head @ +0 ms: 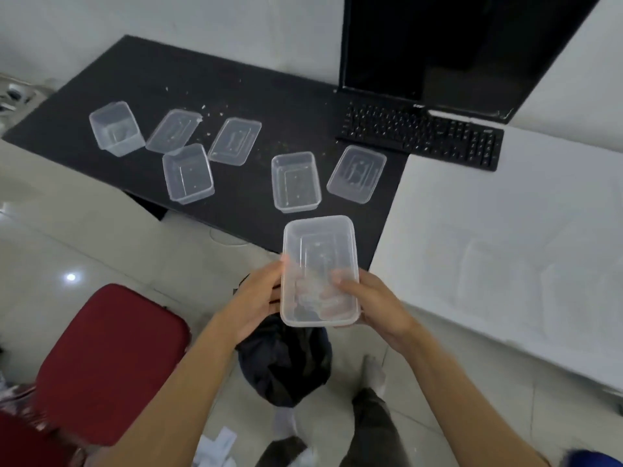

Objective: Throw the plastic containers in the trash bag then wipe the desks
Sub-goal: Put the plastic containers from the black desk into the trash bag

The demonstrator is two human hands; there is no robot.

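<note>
A clear plastic container (318, 254) is held in front of me, above the floor, near the black desk's front edge. My right hand (367, 301) grips its right side, thumb over the rim. My left hand (256, 298) holds its left side. Directly below it sits a dark trash bag (283, 362) on the floor. On the black desk (151, 82) lie several more clear containers and lids, among them a tub (295, 181), a lid (356, 173), another tub (187, 172) and one at far left (114, 128). Crumbs are scattered on the desk.
A black monitor (448, 45) and keyboard (421, 136) stand at the back right. A white desk (505, 247) adjoins on the right. A red chair seat (108, 358) is at lower left. My legs and feet are on the tiled floor, with paper scraps (219, 446).
</note>
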